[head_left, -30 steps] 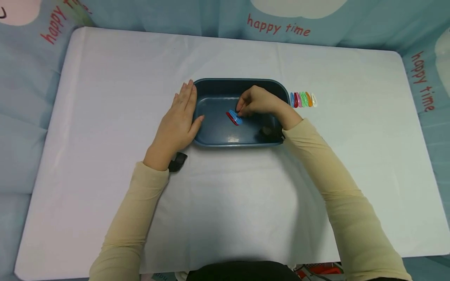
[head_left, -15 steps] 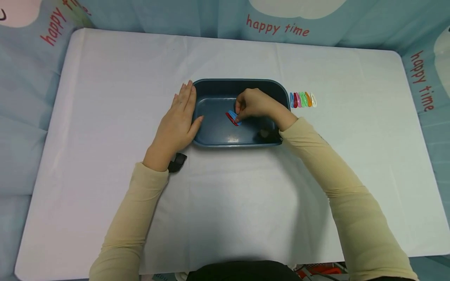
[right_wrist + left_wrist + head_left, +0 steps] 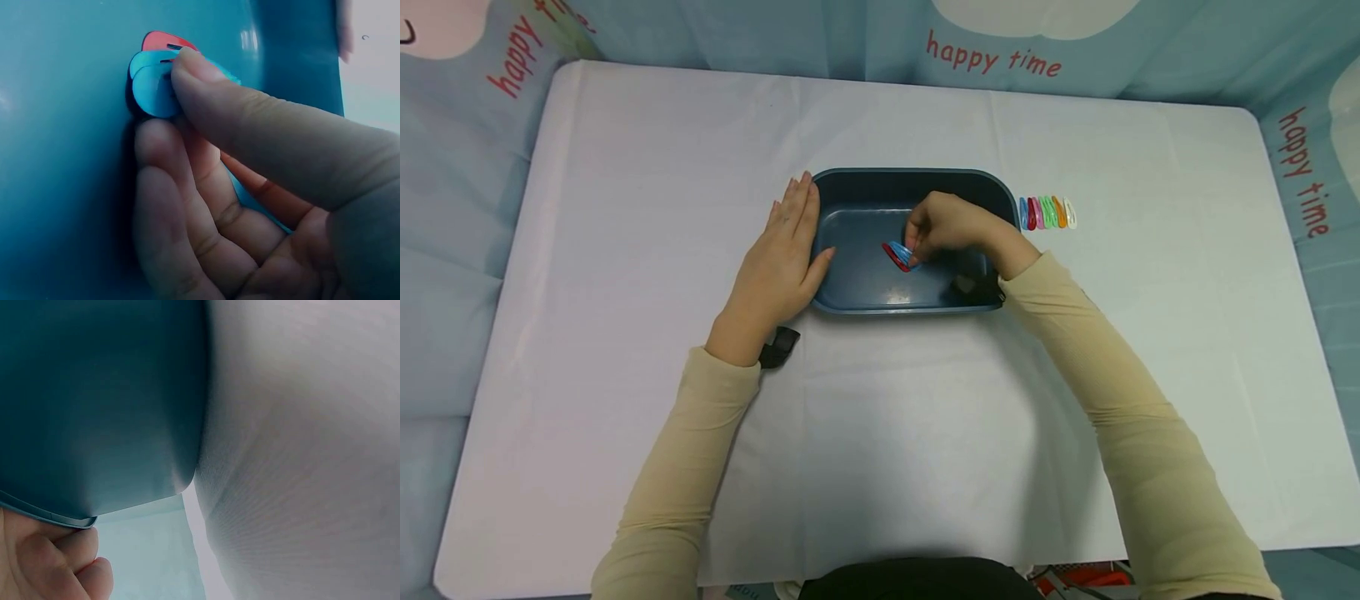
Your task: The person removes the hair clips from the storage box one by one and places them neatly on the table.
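Observation:
A dark blue rectangular tray sits on the white table. My left hand lies along its left rim, fingers straight and thumb over the edge; the left wrist view shows the tray wall with fingers at the rim. Inside the tray my right hand pinches a blue snap hair clip between thumb and fingers. Another blue hair clip lies right behind it, overlapping. Beyond both is a red hair clip, on the tray floor in the head view.
Right of the tray, a row of several hair clips in blue, red, pink, green, orange and white lies on the white tablecloth. A blue printed curtain hangs behind the table. Both wrists carry black camera mounts.
My right hand has come down onto the blue clips and shifted them slightly beside the red one. The left hand stays on the rim.

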`<state>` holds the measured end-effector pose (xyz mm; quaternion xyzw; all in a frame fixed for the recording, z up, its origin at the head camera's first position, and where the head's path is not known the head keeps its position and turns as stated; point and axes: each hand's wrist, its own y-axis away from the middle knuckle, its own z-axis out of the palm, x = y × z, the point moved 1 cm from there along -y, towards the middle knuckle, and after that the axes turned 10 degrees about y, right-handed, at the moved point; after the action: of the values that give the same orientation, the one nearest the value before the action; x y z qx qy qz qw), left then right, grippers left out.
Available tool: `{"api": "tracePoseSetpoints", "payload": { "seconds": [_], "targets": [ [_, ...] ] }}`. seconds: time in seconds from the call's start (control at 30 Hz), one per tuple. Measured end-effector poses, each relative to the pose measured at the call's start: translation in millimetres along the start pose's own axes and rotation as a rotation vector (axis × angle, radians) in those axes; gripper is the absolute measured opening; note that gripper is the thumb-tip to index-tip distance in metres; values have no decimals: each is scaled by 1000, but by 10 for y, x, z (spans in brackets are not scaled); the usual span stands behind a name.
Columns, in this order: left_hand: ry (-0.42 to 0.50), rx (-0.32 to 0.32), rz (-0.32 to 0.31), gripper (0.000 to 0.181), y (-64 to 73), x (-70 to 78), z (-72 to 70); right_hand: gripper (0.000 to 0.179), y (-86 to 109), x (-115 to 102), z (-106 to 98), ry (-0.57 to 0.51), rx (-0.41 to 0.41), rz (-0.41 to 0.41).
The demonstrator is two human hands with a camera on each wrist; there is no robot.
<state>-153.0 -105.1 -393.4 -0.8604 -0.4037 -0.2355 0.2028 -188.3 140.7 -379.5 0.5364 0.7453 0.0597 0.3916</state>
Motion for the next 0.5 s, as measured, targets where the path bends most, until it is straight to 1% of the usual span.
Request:
{"api": "tracePoseSetpoints", "payload": {
  "seconds": [0.5],
  "targets": [
    [0, 5, 3, 67, 1, -13, 8, 7, 10, 33, -26, -66, 39, 15]
  ]
}}
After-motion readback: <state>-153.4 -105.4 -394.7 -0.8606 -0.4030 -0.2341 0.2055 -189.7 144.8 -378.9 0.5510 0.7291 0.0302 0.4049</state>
